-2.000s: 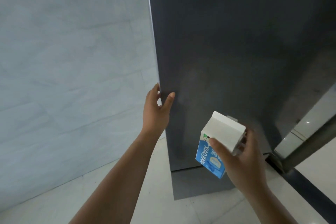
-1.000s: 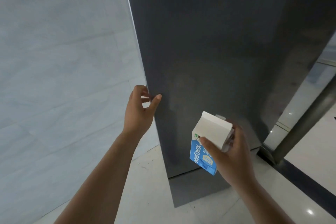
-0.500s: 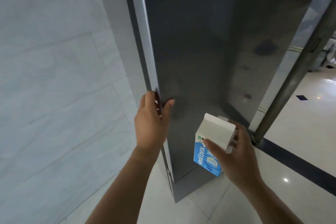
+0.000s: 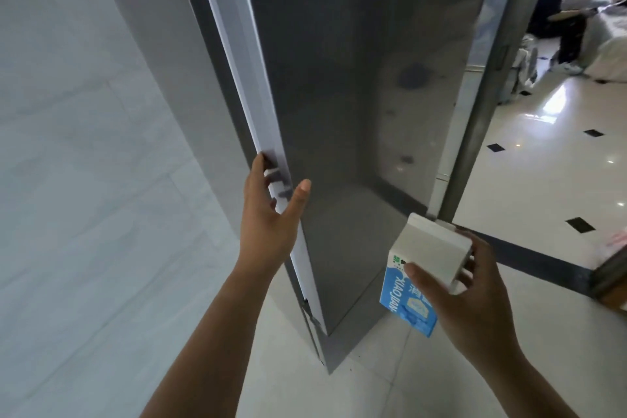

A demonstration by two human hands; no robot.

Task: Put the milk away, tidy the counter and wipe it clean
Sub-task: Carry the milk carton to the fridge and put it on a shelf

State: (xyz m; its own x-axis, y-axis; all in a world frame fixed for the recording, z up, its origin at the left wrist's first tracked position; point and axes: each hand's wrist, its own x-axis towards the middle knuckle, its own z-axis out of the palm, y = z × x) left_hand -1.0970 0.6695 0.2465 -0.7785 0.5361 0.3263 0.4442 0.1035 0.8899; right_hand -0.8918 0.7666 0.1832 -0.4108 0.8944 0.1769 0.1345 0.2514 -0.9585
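Observation:
A tall dark grey fridge door (image 4: 339, 85) fills the middle of the head view, swung partly away from the fridge body. My left hand (image 4: 269, 217) grips the door's pale left edge, fingers hooked behind it and thumb on the front face. My right hand (image 4: 464, 292) holds a white and blue milk carton (image 4: 419, 276) by its gabled top, low and to the right of the door. The inside of the fridge is hidden behind the door edge.
A pale tiled wall (image 4: 84, 146) stands close on the left. White glossy floor tiles (image 4: 529, 187) with a dark strip spread to the right. A metal door post (image 4: 481, 85) rises behind the fridge, and a seated person (image 4: 559, 10) is far back right.
The fridge door has swung open toward me, showing its pale edge. My left hand moved from touching the edge to gripping it. The carton stays in my right hand.

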